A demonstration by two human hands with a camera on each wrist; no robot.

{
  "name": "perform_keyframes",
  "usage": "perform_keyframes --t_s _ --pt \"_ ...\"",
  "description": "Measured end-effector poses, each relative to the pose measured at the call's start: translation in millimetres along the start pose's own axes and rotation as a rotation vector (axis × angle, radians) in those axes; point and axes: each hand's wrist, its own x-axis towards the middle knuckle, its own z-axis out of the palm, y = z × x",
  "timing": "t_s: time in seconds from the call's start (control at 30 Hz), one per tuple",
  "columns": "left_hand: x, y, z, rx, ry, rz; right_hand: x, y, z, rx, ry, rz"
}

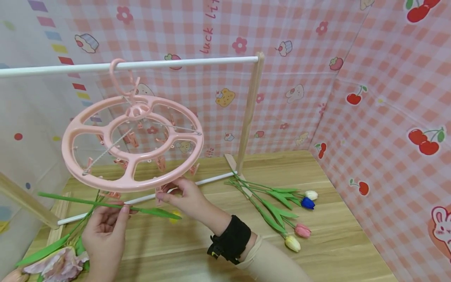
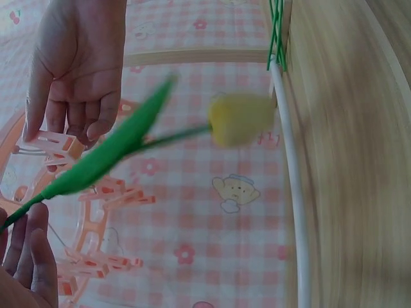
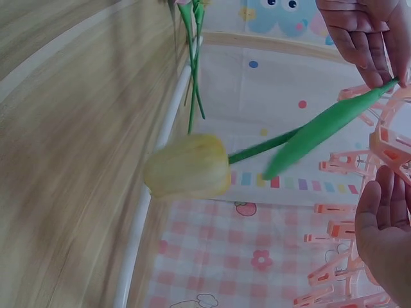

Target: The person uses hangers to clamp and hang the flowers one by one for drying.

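A pink round clip hanger (image 1: 132,184) hangs by its hook from a white rail, with several pink clips around its rings. My left hand (image 1: 107,231) pinches the green stem of an artificial tulip (image 2: 241,120) below the hanger's front. The tulip's pale yellow head and long leaf (image 3: 327,128) show clearly in both wrist views. At the front right of the rim, my right hand (image 1: 190,199) grips a pink clip (image 1: 159,196) between thumb and fingers. In the left wrist view the tulip's stem lies apart from that clip (image 2: 61,146).
The white rail (image 1: 197,62) runs between wooden posts (image 1: 249,113), with a lower white bar (image 1: 215,179). Several tulips (image 1: 303,230) lie at the right on the wooden table (image 1: 338,219). A mauve flower (image 1: 60,266) lies at the left front. Patterned cloth walls enclose the back and right.
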Motion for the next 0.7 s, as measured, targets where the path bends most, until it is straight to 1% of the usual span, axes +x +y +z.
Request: perform_keyframes --t_s 0.1,0.17,0.2,0.23,0.27,0.33,0.37,0.43,0.57,0.63,0.7 --pt "0.7 0.4 0.1 0.083 0.017 0.021 -0.2 0.3 -0.8 0.021 -0.018 -0.008" --pt "1.1 0.4 0.1 0.142 0.029 0.016 -0.4 0.4 -1.2 0.036 -0.022 -0.007" --pt "1.2 0.2 0.0 0.151 0.035 0.014 -0.4 0.6 -1.4 0.046 -0.023 -0.008" --pt "1.4 -0.3 -0.1 0.112 0.026 0.03 -0.4 0.8 -1.4 0.056 -0.024 -0.01" --pt "1.6 -0.7 0.0 0.099 0.024 0.045 -0.2 1.4 -1.3 0.066 -0.023 -0.012" --pt "1.6 -1.8 -0.1 0.036 0.016 0.076 0.5 2.6 -1.1 0.081 -0.017 -0.015" --pt "1.6 -2.1 0.0 0.024 0.017 0.084 0.8 3.0 -0.9 0.092 -0.015 -0.018" --pt "2.0 -3.2 -0.1 -0.052 0.007 0.11 1.4 3.9 -0.4 0.111 -0.014 -0.022" --pt "2.2 -2.3 0.9 0.01 0.048 0.076 1.5 4.1 0.2 0.156 -0.01 -0.016" --pt "2.4 -1.1 1.7 0.103 0.067 0.046 1.8 4.5 0.5 0.176 -0.009 -0.006" --pt "3.0 0.1 2.7 0.171 0.079 0.021 2.1 5.1 0.5 0.197 -0.011 0.005"
